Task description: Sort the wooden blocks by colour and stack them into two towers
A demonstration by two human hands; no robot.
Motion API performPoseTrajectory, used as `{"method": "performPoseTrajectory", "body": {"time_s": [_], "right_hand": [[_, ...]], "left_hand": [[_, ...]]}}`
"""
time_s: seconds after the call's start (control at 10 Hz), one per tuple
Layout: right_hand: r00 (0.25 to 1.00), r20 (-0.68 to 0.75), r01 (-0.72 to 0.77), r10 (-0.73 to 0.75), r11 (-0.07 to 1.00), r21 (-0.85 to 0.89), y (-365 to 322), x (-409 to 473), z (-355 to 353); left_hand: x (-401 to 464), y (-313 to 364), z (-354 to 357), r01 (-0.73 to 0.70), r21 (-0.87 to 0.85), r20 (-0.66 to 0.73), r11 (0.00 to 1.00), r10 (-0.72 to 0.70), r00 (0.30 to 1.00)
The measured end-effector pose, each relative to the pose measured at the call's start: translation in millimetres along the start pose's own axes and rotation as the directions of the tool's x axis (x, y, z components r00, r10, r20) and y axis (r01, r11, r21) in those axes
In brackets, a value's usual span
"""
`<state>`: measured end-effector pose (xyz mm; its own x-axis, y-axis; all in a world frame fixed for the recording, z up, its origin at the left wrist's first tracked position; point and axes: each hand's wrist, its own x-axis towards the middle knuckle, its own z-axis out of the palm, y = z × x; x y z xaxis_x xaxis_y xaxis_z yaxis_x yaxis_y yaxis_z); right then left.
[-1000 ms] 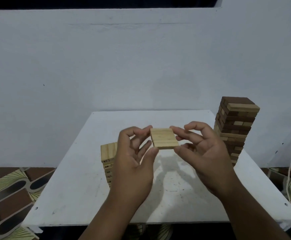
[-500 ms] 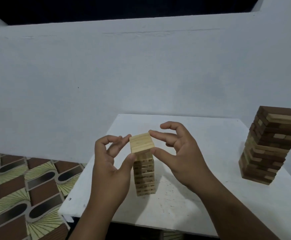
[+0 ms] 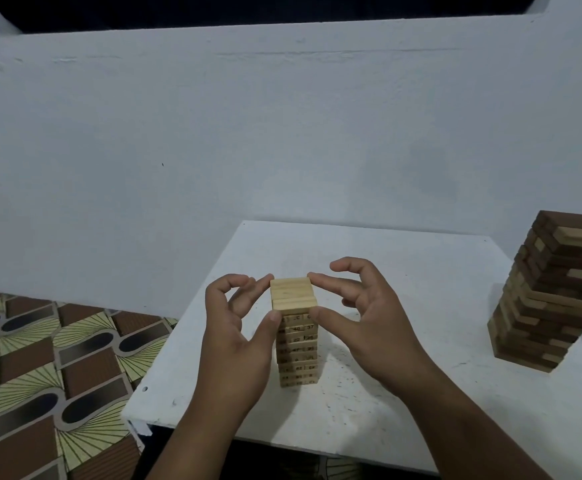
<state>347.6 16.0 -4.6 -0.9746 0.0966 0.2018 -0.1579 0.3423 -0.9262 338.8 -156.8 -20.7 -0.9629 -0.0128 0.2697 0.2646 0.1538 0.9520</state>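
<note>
a layer of pale blocks [image 3: 293, 293] was held at the top of the pale tower [image 3: 298, 348], which stood near the left of the table [image 3: 421, 271]. the layer was pinched from both sides: the left hand [image 3: 235, 327] gripped its left edge with thumb and fingertips, and the right hand [image 3: 362, 317] gripped its right edge the same way, the other fingers being curled clear. whether the layer was fully seated or just above the tower could not be told.

the blocks were judged light, stiff and smooth, likely to slide apart unless squeezed together, so a hold on the two outer side faces was judged best. the tower was judged easy to knock over.

the layer lay flat, its seams running left to right, so the blocks' long axes were judged to run the same way. the tower's long axis was upright. a mixed tower [image 3: 552, 289] of dark and pale blocks stood well apart at the right edge.
</note>
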Motion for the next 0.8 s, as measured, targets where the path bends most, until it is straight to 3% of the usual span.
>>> {"method": "performPoseTrajectory", "body": {"time_s": [0.8], "right_hand": [[1.000,-0.002,-0.020,0.020,1.000,0.003,12.6,3.2,1.0]], "left_hand": [[-0.6,-12.7,-0.5,-0.019,-0.062,-0.007,0.998,0.019,1.000]]}}
